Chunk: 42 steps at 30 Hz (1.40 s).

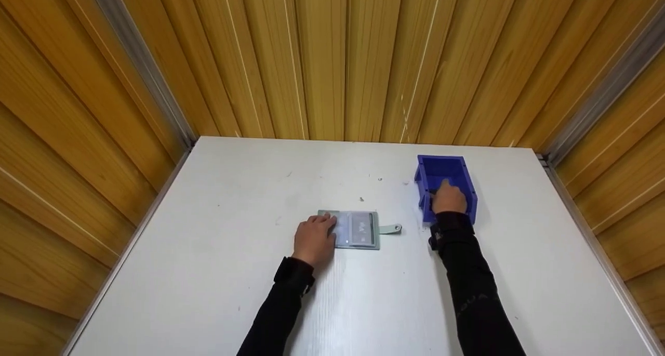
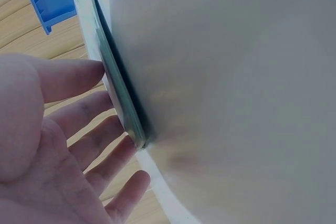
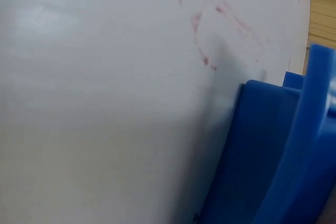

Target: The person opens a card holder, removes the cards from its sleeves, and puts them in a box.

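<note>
A pale green card holder [image 1: 356, 229] lies flat on the white table, with clear plastic sleeves and a snap strap [image 1: 390, 229] pointing right. My left hand [image 1: 315, 240] rests on its left end in the head view. In the left wrist view the fingers of the left hand [image 2: 79, 129] are extended and touch the edge of the card holder [image 2: 119, 85]. My right hand [image 1: 449, 198] reaches down into a blue plastic bin [image 1: 425, 210]. Its fingertips and whatever they touch are hidden inside. The right wrist view shows mostly the outer wall of the bin [image 3: 257, 145].
The white table [image 1: 234, 189] carries small dark specks and faint marks, some reddish near the bin. Wood-patterned panels [image 1: 322, 60] stand behind and at both sides. Metal rails [image 1: 605, 88] run along the corners and side edges.
</note>
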Motion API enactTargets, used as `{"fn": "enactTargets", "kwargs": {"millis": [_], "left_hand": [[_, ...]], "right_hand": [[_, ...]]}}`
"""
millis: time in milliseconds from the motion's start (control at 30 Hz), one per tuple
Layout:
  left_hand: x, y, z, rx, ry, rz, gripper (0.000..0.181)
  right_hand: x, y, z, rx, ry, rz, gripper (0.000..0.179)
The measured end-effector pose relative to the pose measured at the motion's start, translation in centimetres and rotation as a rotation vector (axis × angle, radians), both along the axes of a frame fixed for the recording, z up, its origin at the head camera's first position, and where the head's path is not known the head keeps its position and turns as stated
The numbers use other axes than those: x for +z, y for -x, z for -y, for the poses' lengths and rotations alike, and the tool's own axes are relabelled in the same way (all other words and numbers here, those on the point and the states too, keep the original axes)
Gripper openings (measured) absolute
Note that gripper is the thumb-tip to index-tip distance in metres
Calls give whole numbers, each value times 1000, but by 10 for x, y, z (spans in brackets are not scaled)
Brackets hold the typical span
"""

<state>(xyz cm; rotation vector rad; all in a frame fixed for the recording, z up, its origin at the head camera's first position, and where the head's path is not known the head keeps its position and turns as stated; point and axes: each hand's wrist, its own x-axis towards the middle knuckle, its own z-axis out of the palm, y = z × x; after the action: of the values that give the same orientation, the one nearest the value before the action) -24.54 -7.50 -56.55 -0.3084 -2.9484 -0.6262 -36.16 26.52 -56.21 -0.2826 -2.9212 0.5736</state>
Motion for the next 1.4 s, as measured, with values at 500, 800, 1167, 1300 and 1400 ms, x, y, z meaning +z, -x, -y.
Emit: {"fn": "enactTargets", "kwargs": {"millis": [500,800,1167,1300,1400], "left_hand": [[4,2,2,-5,-3,43,40],[3,0,6,-4,-17,44,40],[6,-1,3,-2,-17,64,41],[5,0,2,-3,-20,68,41],[5,0,2,-3,-21,71,41]], "right_hand": [[11,-2,-2,6,53,-76,51],[45,-18,36,235,263,-329,29],[20,-64,97,705,41,147,75],[8,-72,100,712,-57,197,87],[4,-74,100,714,-73,170,86]]}}
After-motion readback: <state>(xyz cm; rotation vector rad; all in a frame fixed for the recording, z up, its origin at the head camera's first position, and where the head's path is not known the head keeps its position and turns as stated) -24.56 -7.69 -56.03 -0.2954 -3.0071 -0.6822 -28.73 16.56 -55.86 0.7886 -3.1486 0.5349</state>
